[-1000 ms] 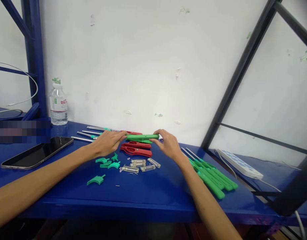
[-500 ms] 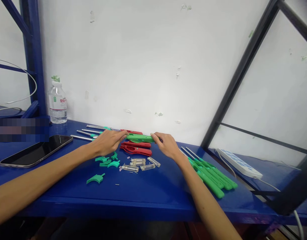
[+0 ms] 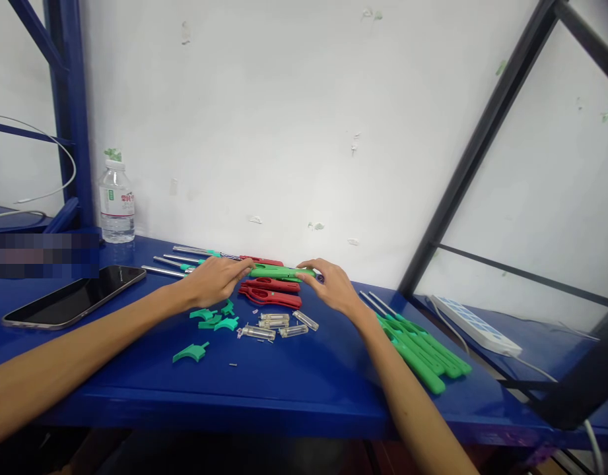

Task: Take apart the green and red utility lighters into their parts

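Observation:
Both my hands hold a long green plastic handle by its ends, just above the blue table. My left hand pinches its left end and my right hand grips its right end. Right under it lie red handles. Closer to me are several small clear tubes and several loose green trigger pieces. Metal rods with green tips lie behind my left hand.
A pile of assembled green tools lies at the right. A phone and a water bottle are at the left. A white power strip sits on the shelf at right, behind a black slanted frame bar.
The green handle has sunk a little toward the red handles, and my right hand's fingers have shifted along its right end. My left hand has hardly moved.

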Demonstrator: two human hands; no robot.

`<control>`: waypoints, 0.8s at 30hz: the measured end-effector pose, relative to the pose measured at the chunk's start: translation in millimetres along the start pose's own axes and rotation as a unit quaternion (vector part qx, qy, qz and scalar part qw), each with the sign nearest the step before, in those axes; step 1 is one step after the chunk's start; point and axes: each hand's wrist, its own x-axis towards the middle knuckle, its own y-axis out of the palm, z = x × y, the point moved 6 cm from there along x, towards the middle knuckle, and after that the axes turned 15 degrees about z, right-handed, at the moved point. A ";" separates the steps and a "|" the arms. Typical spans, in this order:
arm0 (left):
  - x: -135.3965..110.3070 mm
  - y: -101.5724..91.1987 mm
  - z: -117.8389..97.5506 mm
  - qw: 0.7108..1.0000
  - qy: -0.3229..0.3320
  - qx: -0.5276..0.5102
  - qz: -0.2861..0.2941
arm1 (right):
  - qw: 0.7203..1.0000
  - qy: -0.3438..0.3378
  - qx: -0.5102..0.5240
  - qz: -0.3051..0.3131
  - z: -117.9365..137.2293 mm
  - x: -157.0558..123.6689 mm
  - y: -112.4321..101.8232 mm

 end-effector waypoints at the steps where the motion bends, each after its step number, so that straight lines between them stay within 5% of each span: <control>1: 0.0 -0.2 -0.2 1.000 0.001 0.000 0.003 | 1.000 0.000 -0.001 0.000 -0.6 0.0 0.2; 24: 2.0 5.6 -0.9 0.998 -0.010 -0.022 0.053 | 0.999 0.008 -0.034 0.018 -1.8 3.6 11.3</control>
